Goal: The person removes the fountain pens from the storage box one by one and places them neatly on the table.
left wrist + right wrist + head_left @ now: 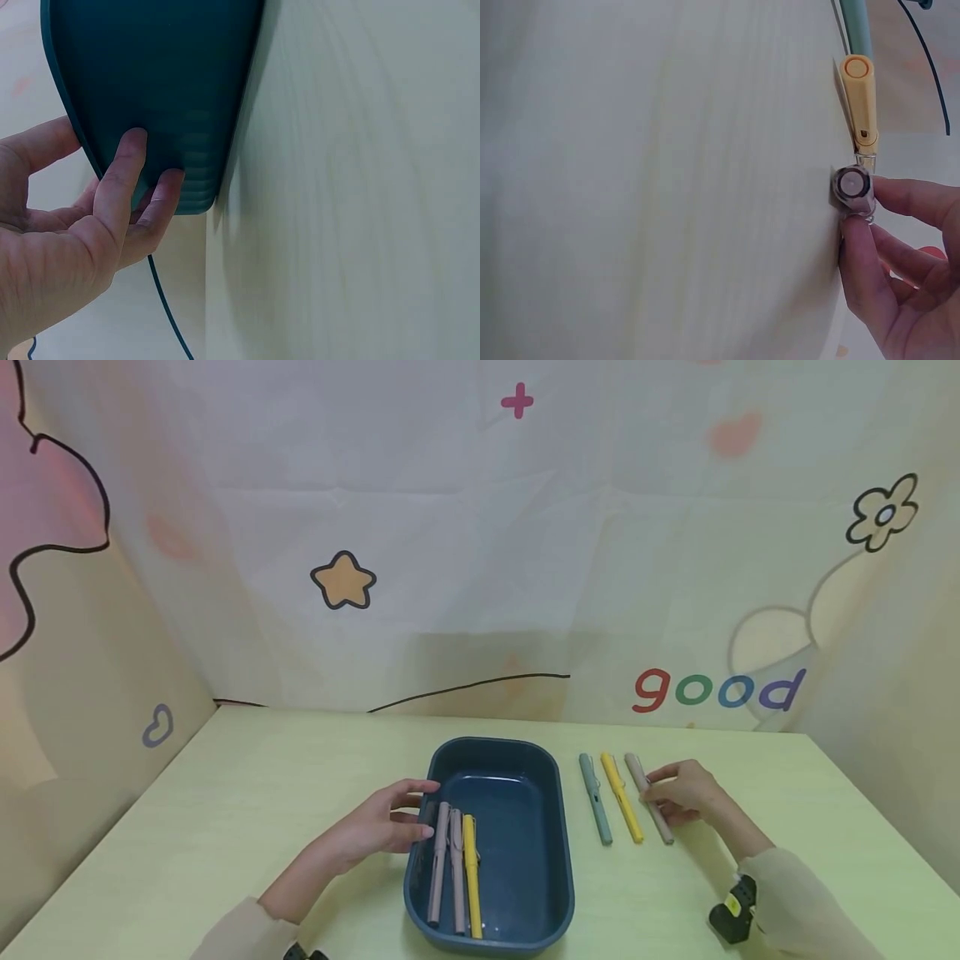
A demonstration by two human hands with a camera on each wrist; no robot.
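Head view: You work two-handed at a pale table (315, 760), your left hand (375, 827) gripping the left rim of a dark blue box (517, 860) while your right hand (688, 787) pinches a gray pen (660, 821) that lies on the tabletop. Inside the box, along its left side, rest a pair of gray pens (457, 872) and a boxed yellow pen (472, 877). Just right of the box, a teal pen (596, 797) and a loose yellow pen (622, 797) lie side by side with your gray one — a row of three, the gray farthest right. Behind you see a printed backdrop (480, 527), with an orange star (343, 581) and the colorful word "good" (718, 691).

Left wrist view: Your fingers (116, 184) press against the outer wall of the box, and another digit meets its rim; the pale tabletop runs down the right of the frame.

Right wrist view: You hold the gray pen between thumb and finger, its round end facing the camera — the loose yellow pen shows just past it, the teal one beyond. Part of a dark cord or line (928, 58) curves across the upper right corner.
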